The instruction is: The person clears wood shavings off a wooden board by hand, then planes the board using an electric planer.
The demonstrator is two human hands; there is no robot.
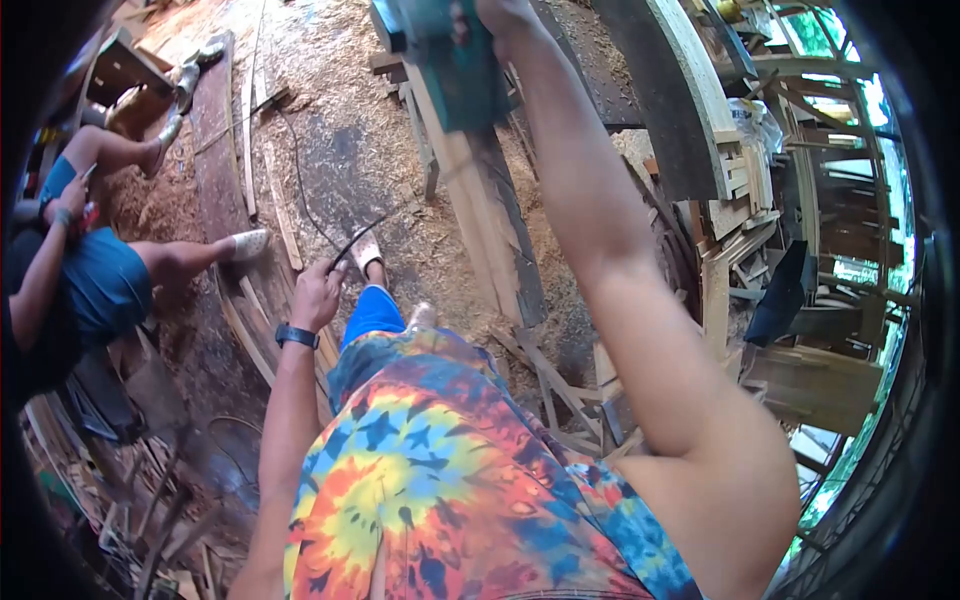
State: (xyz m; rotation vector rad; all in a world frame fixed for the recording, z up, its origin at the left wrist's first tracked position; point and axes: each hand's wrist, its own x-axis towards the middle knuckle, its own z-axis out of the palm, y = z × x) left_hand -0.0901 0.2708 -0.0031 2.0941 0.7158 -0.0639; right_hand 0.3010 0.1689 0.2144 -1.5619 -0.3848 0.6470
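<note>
Green handheld power tool (450, 75), probably an electric planer, is sitting straight ahead of you at the top edge, partly cut off and blurred. It's lying over the far part of the pale timber beam (452, 190); can't tell if its sole is touching the wood. Tool's long axis is running roughly with the beam, away from you, and the beam's near end is pointing back toward your feet, a little to their right.

Right hand (505, 14) is the nearer one: arm fully reaching forward, hand grasping the tool's top, fingers partly out of frame. Left hand (315, 297) is hanging well apart, lower and left of the beam, pinching a black cable (370, 228). Cable is slanting from your fingers up toward the beam; where it's ending, can't tell.

Dark timber strip (512, 235) is lying alongside the beam's right side. Wood shavings (365, 185) are covering the floor around. Farther right, a thick dark plank (672, 100) is lying near more stacked lumber. Far left, another person in blue shorts (105, 285) is sitting, holding something too small to identify, beside a long brown board (215, 140).
</note>
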